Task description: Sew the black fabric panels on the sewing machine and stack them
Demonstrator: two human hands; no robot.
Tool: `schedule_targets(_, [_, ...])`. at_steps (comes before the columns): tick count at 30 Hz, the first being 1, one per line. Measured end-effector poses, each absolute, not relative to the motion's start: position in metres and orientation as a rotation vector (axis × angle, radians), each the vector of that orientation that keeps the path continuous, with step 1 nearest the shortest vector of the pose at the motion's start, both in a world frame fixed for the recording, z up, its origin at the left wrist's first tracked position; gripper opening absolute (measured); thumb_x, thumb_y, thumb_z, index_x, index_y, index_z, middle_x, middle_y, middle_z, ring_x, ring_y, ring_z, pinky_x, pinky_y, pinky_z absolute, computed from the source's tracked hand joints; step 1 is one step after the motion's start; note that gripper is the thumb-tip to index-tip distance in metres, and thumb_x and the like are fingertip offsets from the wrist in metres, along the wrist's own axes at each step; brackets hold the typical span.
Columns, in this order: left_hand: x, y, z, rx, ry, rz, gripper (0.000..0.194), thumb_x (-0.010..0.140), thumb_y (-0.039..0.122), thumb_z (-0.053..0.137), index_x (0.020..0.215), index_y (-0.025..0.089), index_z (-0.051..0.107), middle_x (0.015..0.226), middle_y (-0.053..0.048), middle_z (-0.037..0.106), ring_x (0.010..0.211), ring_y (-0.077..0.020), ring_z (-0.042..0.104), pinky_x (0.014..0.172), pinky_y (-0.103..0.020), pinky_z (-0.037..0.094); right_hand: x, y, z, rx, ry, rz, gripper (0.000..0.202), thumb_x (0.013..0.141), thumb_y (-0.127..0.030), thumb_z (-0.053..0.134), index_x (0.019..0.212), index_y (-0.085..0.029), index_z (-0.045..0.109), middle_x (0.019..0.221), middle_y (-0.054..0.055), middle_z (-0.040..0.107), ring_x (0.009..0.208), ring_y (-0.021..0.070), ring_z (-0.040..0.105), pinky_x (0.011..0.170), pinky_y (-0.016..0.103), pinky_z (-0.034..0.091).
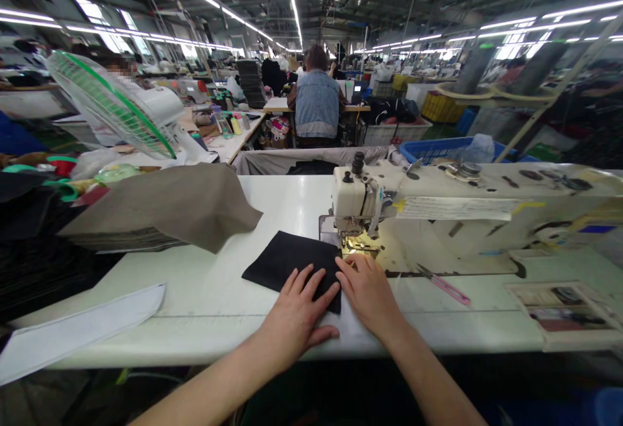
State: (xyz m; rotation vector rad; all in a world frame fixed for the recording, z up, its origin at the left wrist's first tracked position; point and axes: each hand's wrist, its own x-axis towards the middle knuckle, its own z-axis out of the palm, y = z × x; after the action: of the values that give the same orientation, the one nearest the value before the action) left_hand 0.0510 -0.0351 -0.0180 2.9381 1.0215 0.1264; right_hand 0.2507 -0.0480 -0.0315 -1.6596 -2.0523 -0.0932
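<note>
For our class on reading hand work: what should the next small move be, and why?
Probably ease the black fabric slightly toward the lit stitching area of the sewing machine: the left hand spreads over the fabric, and the right hand is at its right edge, close to that light.

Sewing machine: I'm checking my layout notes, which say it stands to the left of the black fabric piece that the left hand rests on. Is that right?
Not quite: the head view shows the sewing machine standing to the right of the black fabric piece, not to its left. The left hand does rest on that piece.
</note>
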Motion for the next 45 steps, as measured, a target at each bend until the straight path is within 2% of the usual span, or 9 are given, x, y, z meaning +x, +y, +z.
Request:
schedule_targets(8, [0.048,-0.044,-0.02,2.907,1.057,0.111,0.076,0.083,0.062,0.068,0.149,0.029,0.047,0.154,-0.016,0.045,0.142,-0.0445,0.036,0.11,-0.066,0.033,0.244,-0.023,-0.027,-1.87,-2.01,-0.12,0.028,0.096,-0.021,0.056,0.123,-0.02,0.066,0.098,0.013,0.066,0.095,0.0292,0.06,0.084,0.044,0.047])
schedule_targets(14, [0.043,-0.052,-0.01,2.93,1.039,0.119,0.052,0.093,0.037,0.064,0.143,0.028,0.054,0.148,-0.011,0.053,0.137,-0.0403,0.045,0.108,-0.061,0.041,0.267,-0.021,-0.04,-1.711,-1.843,0.101,0.029,0.1,-0.018,0.043,0.118,-0.02,0.066,0.103,0.009,0.069,0.1,0.0242,0.063,0.087,0.038,0.049])
schedule_targets(22, [0.052,-0.039,0.014,2.885,1.046,-0.08,0.059,0.084,0.008,0.058,0.141,0.02,0.054,0.136,-0.013,0.062,0.123,-0.0343,0.058,0.095,-0.047,0.054,0.276,-0.049,-0.045,-1.61,-1.782,0.151,0.024,0.098,-0.021,0.046,0.112,-0.021,0.066,0.103,0.009,0.068,0.1,0.0248,0.062,0.091,0.042,0.05])
schedule_targets(26, [0.048,-0.025,0.023,2.538,1.142,0.562,0.038,0.095,0.015,0.047,0.13,0.021,0.062,0.12,-0.01,0.07,0.11,-0.0264,0.066,0.095,-0.042,0.055,0.275,-0.056,-0.047,-1.559,-1.713,0.154,0.024,0.099,-0.023,0.046,0.114,-0.022,0.065,0.103,0.009,0.067,0.1,0.0248,0.062,0.091,0.043,0.051])
schedule_targets(29, [0.037,-0.009,0.024,1.969,1.432,1.254,0.043,0.103,0.025,0.034,0.143,0.024,0.049,0.127,-0.007,0.067,0.118,-0.024,0.063,0.103,-0.041,0.05,0.276,-0.056,-0.049,-1.546,-1.674,0.171,0.023,0.099,-0.024,0.047,0.111,-0.023,0.066,0.103,0.008,0.067,0.099,0.0241,0.062,0.091,0.043,0.052])
schedule_targets(32, [0.022,0.006,0.013,1.803,1.612,1.429,0.059,0.098,0.023,0.043,0.155,0.023,0.03,0.144,-0.011,0.055,0.135,-0.0266,0.051,0.114,-0.047,0.04,0.276,-0.055,-0.049,-1.551,-1.654,0.183,0.023,0.098,-0.024,0.047,0.11,-0.022,0.067,0.101,0.008,0.068,0.098,0.0243,0.062,0.091,0.044,0.052])
schedule_targets(35, [0.01,0.008,-0.002,2.277,1.612,1.166,0.065,0.088,0.012,0.049,0.152,0.019,0.038,0.157,-0.014,0.038,0.147,-0.0333,0.033,0.119,-0.056,0.029,0.277,-0.054,-0.049,-1.535,-1.648,0.202,0.024,0.099,-0.023,0.046,0.109,-0.022,0.067,0.101,0.008,0.068,0.099,0.0245,0.062,0.091,0.043,0.051])
schedule_targets(40, [0.01,-0.01,-0.003,2.835,1.211,0.421,0.048,0.089,0.009,0.045,0.133,0.019,0.061,0.127,-0.013,0.064,0.116,-0.0292,0.061,0.099,-0.046,0.053,0.279,-0.053,-0.049,-1.523,-1.591,0.237,0.025,0.099,-0.025,0.044,0.106,-0.021,0.068,0.101,0.008,0.07,0.1,0.0236,0.064,0.093,0.043,0.051])
schedule_targets(45, [0.021,-0.022,0.007,2.695,1.673,0.108,0.041,0.101,0.03,0.041,0.132,0.01,0.059,0.102,-0.014,0.065,0.083,-0.0271,0.067,0.073,-0.04,0.056,0.274,-0.05,-0.048,-1.566,-1.502,0.254,0.027,0.099,-0.029,0.043,0.105,-0.021,0.068,0.104,0.008,0.072,0.102,0.0235,0.065,0.095,0.043,0.051])
